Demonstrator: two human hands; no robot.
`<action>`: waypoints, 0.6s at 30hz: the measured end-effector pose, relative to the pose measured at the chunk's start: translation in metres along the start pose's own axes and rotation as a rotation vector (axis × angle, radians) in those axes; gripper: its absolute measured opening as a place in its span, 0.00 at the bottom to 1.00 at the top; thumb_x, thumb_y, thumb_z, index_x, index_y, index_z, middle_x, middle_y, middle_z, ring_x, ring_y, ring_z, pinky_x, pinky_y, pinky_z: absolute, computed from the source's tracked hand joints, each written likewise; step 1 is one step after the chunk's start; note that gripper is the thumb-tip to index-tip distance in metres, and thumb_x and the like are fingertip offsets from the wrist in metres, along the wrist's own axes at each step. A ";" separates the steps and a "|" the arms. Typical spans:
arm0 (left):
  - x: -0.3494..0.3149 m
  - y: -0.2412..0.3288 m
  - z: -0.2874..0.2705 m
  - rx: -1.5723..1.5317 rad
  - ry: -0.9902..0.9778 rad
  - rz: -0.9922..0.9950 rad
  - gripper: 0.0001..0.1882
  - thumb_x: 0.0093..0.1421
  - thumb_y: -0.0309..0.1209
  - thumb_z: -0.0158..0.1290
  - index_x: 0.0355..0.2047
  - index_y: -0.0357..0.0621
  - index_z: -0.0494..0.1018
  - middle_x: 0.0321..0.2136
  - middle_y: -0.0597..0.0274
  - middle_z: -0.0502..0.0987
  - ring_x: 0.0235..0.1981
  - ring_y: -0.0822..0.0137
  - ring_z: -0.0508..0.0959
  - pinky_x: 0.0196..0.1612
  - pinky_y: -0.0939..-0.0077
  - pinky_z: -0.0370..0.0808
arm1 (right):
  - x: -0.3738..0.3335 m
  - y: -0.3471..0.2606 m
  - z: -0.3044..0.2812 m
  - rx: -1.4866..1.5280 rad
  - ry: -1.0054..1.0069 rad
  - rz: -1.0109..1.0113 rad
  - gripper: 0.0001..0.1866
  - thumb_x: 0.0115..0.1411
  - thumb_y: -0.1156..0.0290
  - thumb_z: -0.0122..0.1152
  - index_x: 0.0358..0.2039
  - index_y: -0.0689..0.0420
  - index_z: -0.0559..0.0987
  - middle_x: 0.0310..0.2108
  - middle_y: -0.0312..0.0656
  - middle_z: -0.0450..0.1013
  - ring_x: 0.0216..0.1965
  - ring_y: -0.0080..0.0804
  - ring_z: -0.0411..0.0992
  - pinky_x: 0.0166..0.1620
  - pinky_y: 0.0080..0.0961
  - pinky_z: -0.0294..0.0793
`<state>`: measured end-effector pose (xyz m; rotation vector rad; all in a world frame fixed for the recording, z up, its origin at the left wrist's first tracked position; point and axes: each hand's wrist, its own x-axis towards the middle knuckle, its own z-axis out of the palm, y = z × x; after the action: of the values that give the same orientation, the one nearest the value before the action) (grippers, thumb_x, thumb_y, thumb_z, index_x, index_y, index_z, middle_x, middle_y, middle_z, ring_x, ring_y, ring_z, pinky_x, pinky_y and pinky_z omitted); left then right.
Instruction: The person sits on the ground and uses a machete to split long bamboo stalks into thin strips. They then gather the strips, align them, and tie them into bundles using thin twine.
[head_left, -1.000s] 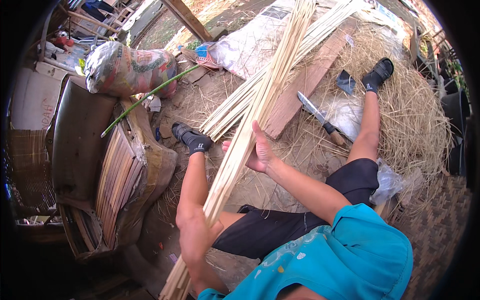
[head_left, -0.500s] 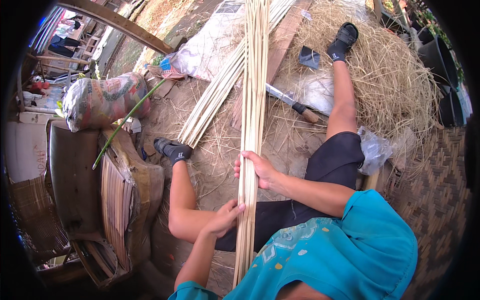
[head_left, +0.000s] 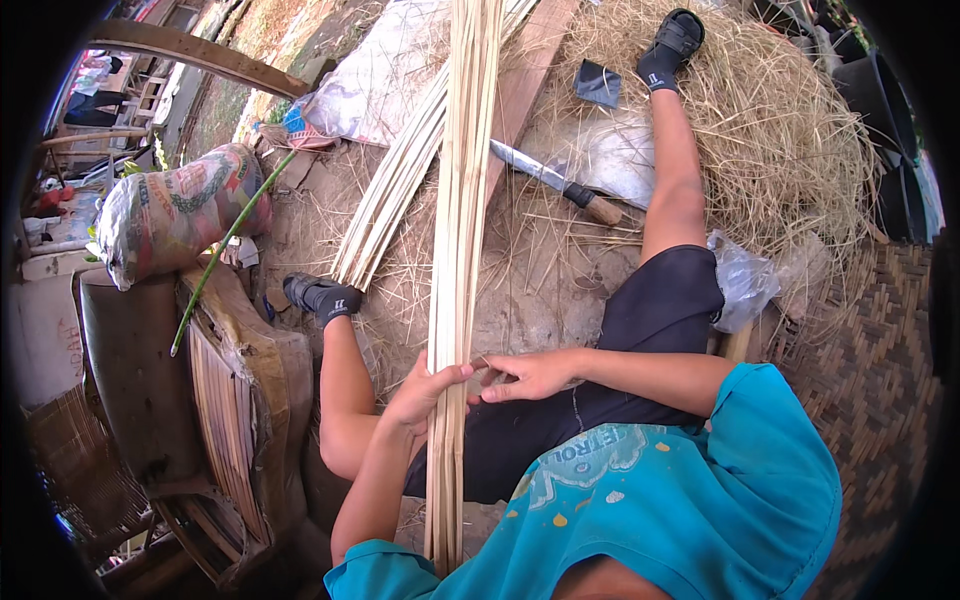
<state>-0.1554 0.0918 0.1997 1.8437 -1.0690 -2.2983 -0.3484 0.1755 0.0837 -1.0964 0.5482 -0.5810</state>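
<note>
A long bundle of pale split bamboo strips [head_left: 460,230] runs upright through the middle of the view, from my lap out past the far edge. My left hand [head_left: 420,395] is wrapped round it near my lap, thumb across the front. Just to the right, my right hand [head_left: 530,375] has its thumb and fingers parted and curved. Its fingertips come up to the bundle's right edge, beside the left fingertips; whether they touch is hard to see. Beyond my left foot, a second bundle of strips [head_left: 390,190] lies slanted on the ground, partly behind the held one.
A large knife [head_left: 565,185] with a dark and wooden handle lies between my legs, beside a wooden plank [head_left: 530,75]. Thin shavings [head_left: 770,140] heap up at the right. On the left are a stuffed sack [head_left: 185,210], a green stalk [head_left: 230,240] and a worn chair [head_left: 135,370].
My right hand has come off the bundle and moved nearer to me, to its right side. My left hand has slid farther up the strips. The whole view has shifted slightly.
</note>
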 end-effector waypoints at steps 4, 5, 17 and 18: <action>-0.002 0.012 -0.017 0.066 0.008 -0.046 0.25 0.60 0.34 0.63 0.52 0.39 0.64 0.37 0.54 0.77 0.29 0.63 0.83 0.27 0.70 0.83 | -0.005 0.022 -0.024 -0.087 -0.466 0.311 0.23 0.74 0.52 0.48 0.59 0.55 0.69 0.35 0.40 0.78 0.30 0.23 0.76 0.39 0.23 0.78; -0.002 0.013 -0.020 0.067 0.005 -0.052 0.23 0.60 0.34 0.63 0.50 0.40 0.66 0.35 0.55 0.78 0.29 0.63 0.83 0.27 0.71 0.83 | -0.009 0.026 -0.035 -0.101 -0.513 0.368 0.22 0.74 0.53 0.48 0.59 0.55 0.69 0.33 0.38 0.78 0.29 0.21 0.76 0.37 0.22 0.78; 0.029 -0.034 0.002 -0.022 -0.035 0.020 0.16 0.61 0.35 0.63 0.41 0.39 0.72 0.28 0.57 0.78 0.25 0.66 0.81 0.28 0.71 0.80 | -0.055 0.100 -0.235 -1.232 0.935 0.658 0.11 0.60 0.72 0.53 0.39 0.58 0.81 0.37 0.56 0.80 0.40 0.53 0.80 0.42 0.46 0.81; 0.030 -0.036 0.003 -0.025 -0.036 0.031 0.16 0.61 0.35 0.63 0.41 0.39 0.72 0.28 0.57 0.78 0.25 0.66 0.81 0.28 0.72 0.79 | -0.050 0.104 -0.231 -1.231 0.965 0.660 0.10 0.61 0.72 0.52 0.38 0.58 0.82 0.37 0.56 0.80 0.41 0.52 0.80 0.42 0.47 0.81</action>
<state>-0.1528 0.1083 0.1558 1.7708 -1.0604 -2.3250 -0.5223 0.0941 -0.0888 -1.5865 2.2088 -0.0800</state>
